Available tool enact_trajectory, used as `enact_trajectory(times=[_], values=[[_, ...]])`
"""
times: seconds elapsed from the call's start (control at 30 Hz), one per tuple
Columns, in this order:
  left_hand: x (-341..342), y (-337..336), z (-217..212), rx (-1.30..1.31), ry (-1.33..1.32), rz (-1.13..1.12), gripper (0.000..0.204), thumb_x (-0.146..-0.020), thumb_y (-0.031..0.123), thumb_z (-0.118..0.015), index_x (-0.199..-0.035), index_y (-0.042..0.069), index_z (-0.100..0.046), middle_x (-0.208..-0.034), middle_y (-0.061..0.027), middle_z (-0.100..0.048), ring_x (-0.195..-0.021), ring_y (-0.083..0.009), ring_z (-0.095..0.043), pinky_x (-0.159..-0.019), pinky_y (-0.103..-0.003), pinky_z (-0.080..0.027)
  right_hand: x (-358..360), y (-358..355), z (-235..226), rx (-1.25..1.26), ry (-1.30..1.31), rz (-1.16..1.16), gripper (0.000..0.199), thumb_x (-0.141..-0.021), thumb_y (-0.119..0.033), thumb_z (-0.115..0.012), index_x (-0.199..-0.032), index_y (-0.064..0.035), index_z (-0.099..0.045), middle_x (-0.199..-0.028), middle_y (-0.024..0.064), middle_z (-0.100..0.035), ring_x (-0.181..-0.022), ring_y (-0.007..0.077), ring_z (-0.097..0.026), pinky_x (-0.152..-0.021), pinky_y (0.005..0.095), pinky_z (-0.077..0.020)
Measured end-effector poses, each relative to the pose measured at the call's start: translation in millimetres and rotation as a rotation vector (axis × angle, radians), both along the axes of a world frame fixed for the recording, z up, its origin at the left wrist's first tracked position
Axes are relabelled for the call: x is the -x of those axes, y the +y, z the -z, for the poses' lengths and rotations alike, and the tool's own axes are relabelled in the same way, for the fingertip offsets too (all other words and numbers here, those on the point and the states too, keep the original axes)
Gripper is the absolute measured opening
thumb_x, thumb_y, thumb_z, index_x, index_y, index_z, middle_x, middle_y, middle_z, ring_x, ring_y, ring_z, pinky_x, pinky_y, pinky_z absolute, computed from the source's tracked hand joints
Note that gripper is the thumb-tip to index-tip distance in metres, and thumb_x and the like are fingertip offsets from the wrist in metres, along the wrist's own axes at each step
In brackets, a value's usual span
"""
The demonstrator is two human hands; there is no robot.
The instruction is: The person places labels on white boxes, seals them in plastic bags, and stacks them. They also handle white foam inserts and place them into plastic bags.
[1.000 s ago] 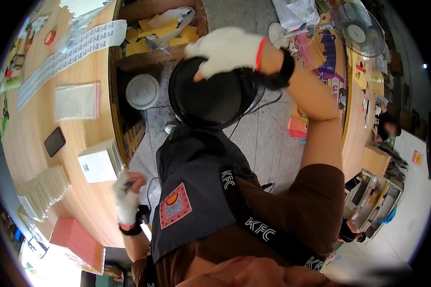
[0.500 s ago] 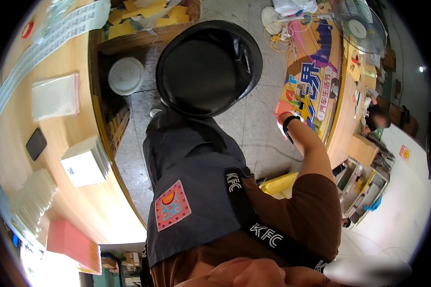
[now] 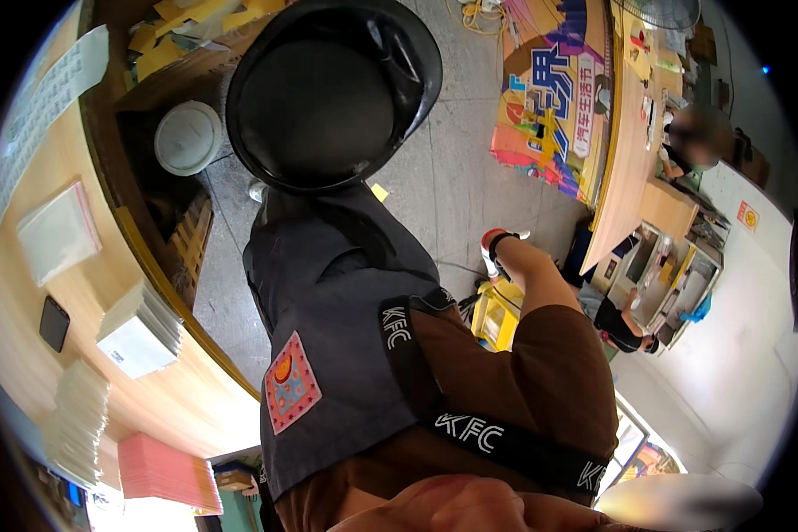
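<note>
My right arm (image 3: 541, 275), in a brown sleeve with a black band on the wrist, reaches out to the right of my apron. Something red and white covers my right hand (image 3: 489, 255), like a white glove with a red cuff. The fingers do not show clearly, and I cannot make out anything held. Below the hand is a yellow plastic object (image 3: 498, 312) on the floor. My left hand is out of view. In front of my apron (image 3: 346, 293) stands a large round black tub (image 3: 319, 111), with a crumpled glossy lining along its right side.
On the left table (image 3: 195, 390) lie a phone (image 3: 54, 324), plastic sleeves (image 3: 59, 232), white stacks (image 3: 140, 330) and a pink stack (image 3: 168, 472). A white-lidded bucket (image 3: 188, 137) stands below. A colourful printed panel (image 3: 554, 97) fronts the right-hand counter; people (image 3: 625, 324) are beyond.
My right hand has moved away from the colourful panel, down and left toward the yellow object. The view has turned, and another person now shows at the right.
</note>
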State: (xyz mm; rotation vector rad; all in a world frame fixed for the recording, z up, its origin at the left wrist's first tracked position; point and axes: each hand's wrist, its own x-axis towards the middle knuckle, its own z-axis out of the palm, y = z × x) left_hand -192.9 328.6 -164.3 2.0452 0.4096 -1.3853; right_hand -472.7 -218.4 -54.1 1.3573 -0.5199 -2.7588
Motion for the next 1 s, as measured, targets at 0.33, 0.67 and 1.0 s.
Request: enact_trajectory(times=[0.33,0.67,1.0], values=[[6.4,30.1,11.0,-0.089,0.08,0.133,0.02,-0.087,0.009,-0.055,-0.104,0.01,-0.065,-0.091,-0.0102,-0.069,-0.08,-0.0218,-0.067,-0.069,-0.036,-0.055,82.3,32.6,33.4,-0.094,0.0,0.42,0.05,-0.072,-0.043,-0.076,-0.109,-0.0092,-0.069,-0.1,0.0101,-0.067,-0.088,0.0261,-0.059,-0.078,0.0468,-0.0468],[63.0,115.8,-18.2,-0.224,0.123,0.238,0.022,-0.087,0.009,-0.054,-0.106,0.012,-0.065,-0.092,-0.0108,-0.069,-0.079,-0.0234,-0.068,-0.068,-0.037,-0.056,108.2,4.5,107.3,-0.122,-0.479,0.814,0.032,-0.073,-0.031,-0.074,-0.098,-0.01,-0.075,-0.09,0.0139,-0.071,-0.079,0.026,-0.064,-0.072,0.0418,-0.05],[246.0,260.0,-53.4,-0.361,0.259,0.356,0.023,-0.088,0.009,-0.052,-0.107,0.013,-0.065,-0.093,-0.0115,-0.068,-0.078,-0.025,-0.068,-0.066,-0.039,-0.058,-282.4,-48.3,-85.7,-0.166,-0.555,0.807,0.022,-0.078,-0.006,-0.056,-0.097,0.0008,-0.065,-0.075,0.0109,-0.066,-0.055,0.0154,-0.058,-0.047,0.0308,-0.0445]])
